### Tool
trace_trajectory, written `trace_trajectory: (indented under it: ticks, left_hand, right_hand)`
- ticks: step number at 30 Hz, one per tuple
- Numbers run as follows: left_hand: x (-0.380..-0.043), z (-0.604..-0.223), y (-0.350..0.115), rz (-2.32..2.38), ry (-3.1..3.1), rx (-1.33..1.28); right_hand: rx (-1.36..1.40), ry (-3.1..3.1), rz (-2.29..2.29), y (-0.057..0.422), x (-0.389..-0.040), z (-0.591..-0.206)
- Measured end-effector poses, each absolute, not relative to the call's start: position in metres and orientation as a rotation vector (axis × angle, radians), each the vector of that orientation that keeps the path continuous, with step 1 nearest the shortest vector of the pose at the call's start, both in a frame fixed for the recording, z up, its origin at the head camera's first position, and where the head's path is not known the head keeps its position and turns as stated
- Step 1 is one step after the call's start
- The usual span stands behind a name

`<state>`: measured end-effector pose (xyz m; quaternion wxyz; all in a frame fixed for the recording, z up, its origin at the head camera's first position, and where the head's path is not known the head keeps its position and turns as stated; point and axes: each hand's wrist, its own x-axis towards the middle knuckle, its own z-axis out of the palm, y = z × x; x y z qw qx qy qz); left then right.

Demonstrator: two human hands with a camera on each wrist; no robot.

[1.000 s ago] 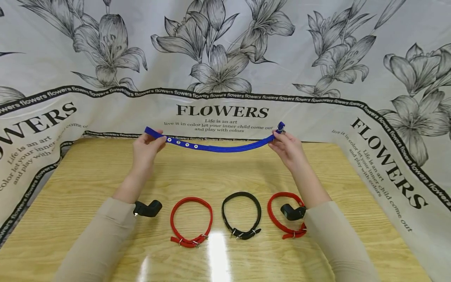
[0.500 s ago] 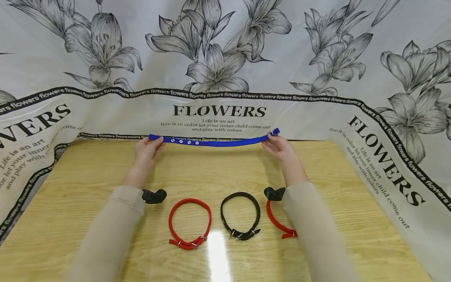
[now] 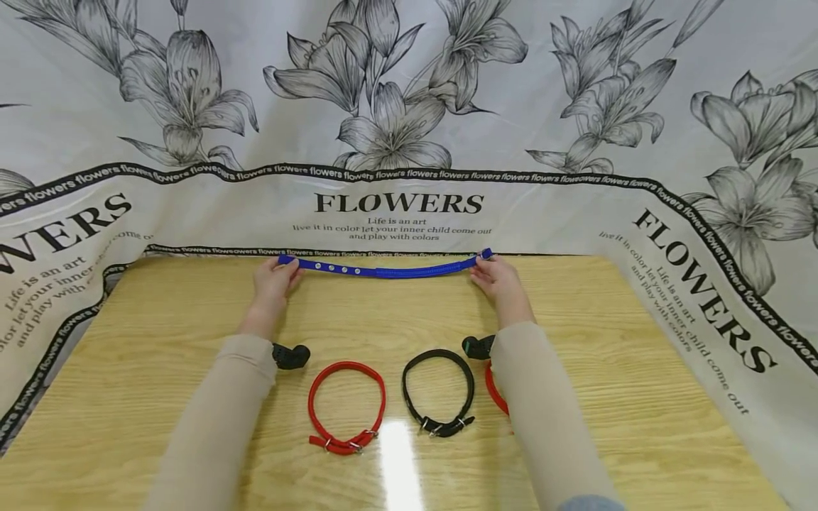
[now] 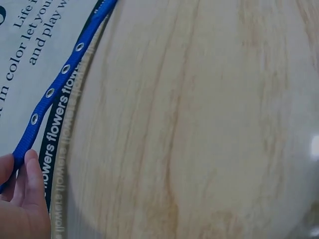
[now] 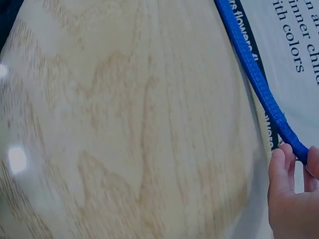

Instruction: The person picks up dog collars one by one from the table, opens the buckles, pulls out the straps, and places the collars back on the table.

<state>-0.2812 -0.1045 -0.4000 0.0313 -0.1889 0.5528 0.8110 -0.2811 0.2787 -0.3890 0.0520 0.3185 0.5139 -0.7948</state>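
Note:
A blue buckle collar (image 3: pixel 415 272) stretches unfastened between both hands near the table's back edge, sagging slightly in the middle. My left hand (image 3: pixel 271 284) pinches its holed end between thumb and fingers; several metal eyelets show along that half in the left wrist view, where the blue collar (image 4: pixel 59 79) slants upward. With the fingertips of my right hand (image 3: pixel 500 282) I pinch the other end, a short blue piece poking up past them. In the right wrist view the collar (image 5: pixel 264 94) runs down into the right hand (image 5: pixel 294 194), and the buckle is mostly hidden by the fingers.
On the wooden table (image 3: pixel 639 397) lie a fastened red collar (image 3: pixel 311 397) and a fastened black collar (image 3: pixel 473 387) to its right. Another red collar (image 3: pixel 494 390) is largely covered by the right sleeve (image 3: pixel 543 404). A flower-print cloth (image 3: pixel 575 227) hangs behind the table.
Both hands have come closer together and moved slightly down and toward me, bringing the blue collar lower. The right forearm has shifted left and now covers most of the right-hand red collar.

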Motion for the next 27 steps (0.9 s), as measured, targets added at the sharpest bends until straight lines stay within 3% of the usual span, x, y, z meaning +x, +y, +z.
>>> trace_trajectory:
  ticks: [6, 16, 23, 27]
  left_hand:
    - [-0.284, -0.408, -0.1, 2.463, 1.756, -0.622]
    - [-0.285, -0.411, -0.098, 2.403, 1.861, -0.649]
    - [-0.282, -0.412, -0.116, 2.28, 1.937, -0.537]
    - [-0.277, -0.41, -0.131, 2.185, 1.982, -0.407]
  right_hand:
    - [0.931, 1.472, -2.512, 0.311, -0.316, -0.441]
    - [1.054, 1.567, -2.44, 0.271, -0.276, -0.383]
    - [0.955, 1.564, -2.466, 0.304, -0.302, -0.434]
    - [0.948, 1.669, -2.401, 0.296, -0.283, -0.411]
